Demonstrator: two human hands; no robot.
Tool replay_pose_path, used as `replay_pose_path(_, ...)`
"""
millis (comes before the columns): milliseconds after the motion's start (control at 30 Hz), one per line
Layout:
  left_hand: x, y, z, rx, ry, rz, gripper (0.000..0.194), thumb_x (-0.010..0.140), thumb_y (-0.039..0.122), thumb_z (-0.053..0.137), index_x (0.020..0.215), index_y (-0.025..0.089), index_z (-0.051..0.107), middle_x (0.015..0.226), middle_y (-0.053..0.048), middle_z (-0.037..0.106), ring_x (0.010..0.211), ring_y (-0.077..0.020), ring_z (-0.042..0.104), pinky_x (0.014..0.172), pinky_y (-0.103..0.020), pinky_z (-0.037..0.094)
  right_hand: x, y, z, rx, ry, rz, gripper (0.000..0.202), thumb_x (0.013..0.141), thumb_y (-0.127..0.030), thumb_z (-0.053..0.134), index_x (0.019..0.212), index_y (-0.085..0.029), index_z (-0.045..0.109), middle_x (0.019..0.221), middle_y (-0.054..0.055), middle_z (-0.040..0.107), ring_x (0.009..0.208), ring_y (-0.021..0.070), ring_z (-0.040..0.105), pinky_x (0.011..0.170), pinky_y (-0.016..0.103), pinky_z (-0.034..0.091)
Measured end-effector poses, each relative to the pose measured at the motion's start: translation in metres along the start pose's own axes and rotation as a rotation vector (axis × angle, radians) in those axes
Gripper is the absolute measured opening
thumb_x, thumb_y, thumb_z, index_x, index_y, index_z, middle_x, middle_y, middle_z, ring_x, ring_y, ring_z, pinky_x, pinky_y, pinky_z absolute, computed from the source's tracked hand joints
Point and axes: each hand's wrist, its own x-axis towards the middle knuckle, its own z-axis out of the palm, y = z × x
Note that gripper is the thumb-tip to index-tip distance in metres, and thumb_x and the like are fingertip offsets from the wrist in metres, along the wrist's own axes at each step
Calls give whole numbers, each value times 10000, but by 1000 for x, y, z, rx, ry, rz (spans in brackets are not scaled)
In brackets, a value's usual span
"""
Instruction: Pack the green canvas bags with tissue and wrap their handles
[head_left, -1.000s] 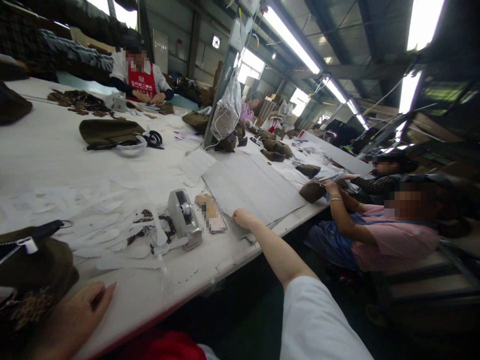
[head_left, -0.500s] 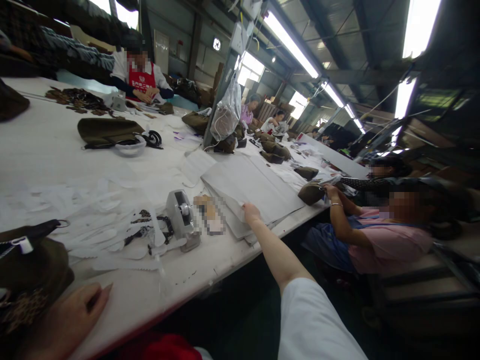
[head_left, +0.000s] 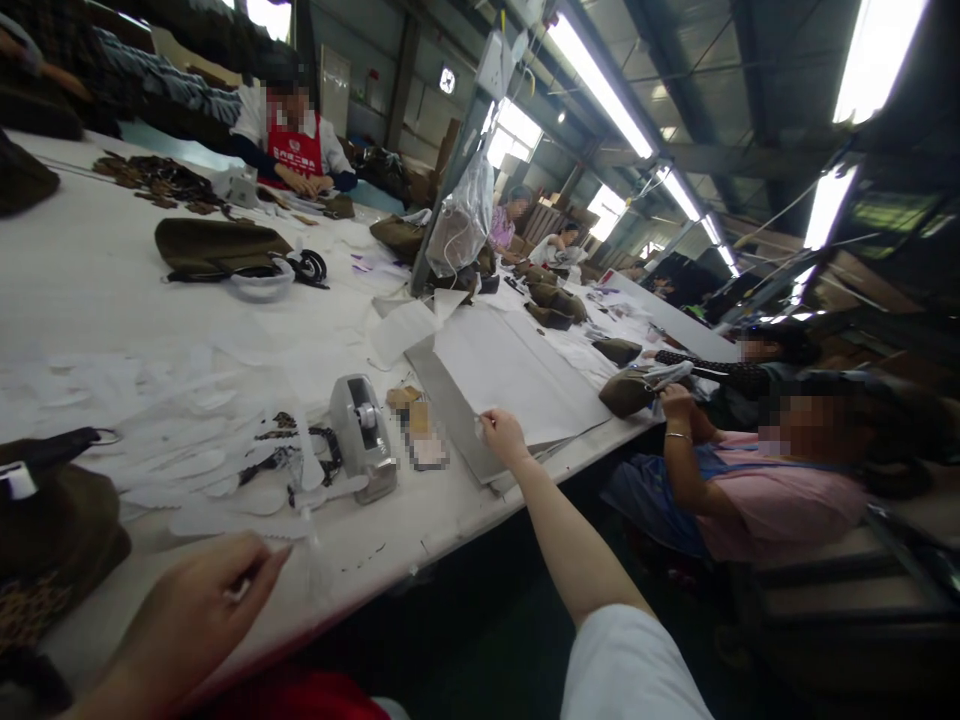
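My right hand (head_left: 504,437) reaches across the table and pinches the near edge of a white paper sheet (head_left: 525,370) between thumb and fingers. The sheet lies on a stack of paper whose greyer part (head_left: 465,435) shows at the left. Over the table's front edge, my left hand (head_left: 199,605) is closed, its thumb and forefinger together; I see nothing held in it. Close to it are an olive fabric bag (head_left: 64,520) with a black strap and metal ring, and thin white cut pieces (head_left: 202,470). A grey tape dispenser (head_left: 364,435) stands between my hands.
Beside the dispenser lies a partly blurred phone-like item (head_left: 426,440). Another olive bag (head_left: 221,248) rests farther back, near a metal post (head_left: 454,195) with a plastic bag. A co-worker in pink (head_left: 780,490) handles a bag at the right; another in a red apron (head_left: 294,150) works opposite.
My left hand has moved right and slightly up, away from the olive bag. The top sheet has shifted at its left side, uncovering more grey paper; my right hand remains at its edge.
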Motion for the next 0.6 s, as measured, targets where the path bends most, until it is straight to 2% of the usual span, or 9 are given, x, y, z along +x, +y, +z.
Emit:
replay_pose_path(67,26,50,1,-145,-80,75,386,902,487,426,685,228,612,681,-25,639,654,-195,576,658,-319,415,-7,-9,2,63,24,-53,235,971,-235,465,970,-163,689,1071,110,681,1036,182,590,952,277,407)
replay_pose_path(133,55,94,13,-285,-155,123,349,911,442,420,785,220,659,771,-42,682,735,-207,609,693,-319,433,-11,-13,2,132,35,-82,208,935,-220,492,919,-159,691,1026,111,686,995,191,594,924,277,407)
replay_pose_path(200,82,128,36,-377,-215,159,318,907,411,444,869,204,683,871,-69,706,808,-217,625,753,-326,443,-14,-15,2,210,35,-96,180,895,-211,520,863,-151,687,930,101,691,901,189,605,860,277,430)
replay_pose_path(267,104,153,64,-477,-296,81,293,876,392,497,953,179,683,970,-97,709,858,-225,633,765,-322,452,-18,-16,0,298,18,-106,187,883,-239,523,832,-149,680,780,65,675,763,171,602,751,263,454)
replay_pose_path(333,120,170,91,-502,-311,10,385,856,450,525,1017,129,662,1008,-141,702,834,-241,642,739,-335,458,-27,-19,-1,387,-25,-118,242,900,-305,496,841,-152,675,617,14,611,607,147,564,615,242,447)
replay_pose_path(433,133,183,118,-535,-321,-37,432,829,525,552,923,118,663,879,-122,706,752,-238,637,660,-319,436,-43,-25,-4,487,-101,-133,311,914,-388,463,887,-160,672,502,-40,521,457,117,476,483,223,397)
replay_pose_path(533,139,184,128,-559,-339,-53,299,809,436,584,706,162,647,665,-45,662,641,-201,600,592,-291,381,-55,-28,-8,585,-146,-140,288,883,-415,517,880,-172,671,510,-47,522,436,104,455,461,219,385)
replay_pose_path(600,140,181,130,-563,-346,-87,294,802,414,589,641,172,638,595,-26,639,591,-189,582,563,-286,354,-58,-28,-12,648,-133,-132,259,856,-416,561,850,-180,668,531,-41,540,451,106,470,474,223,393)
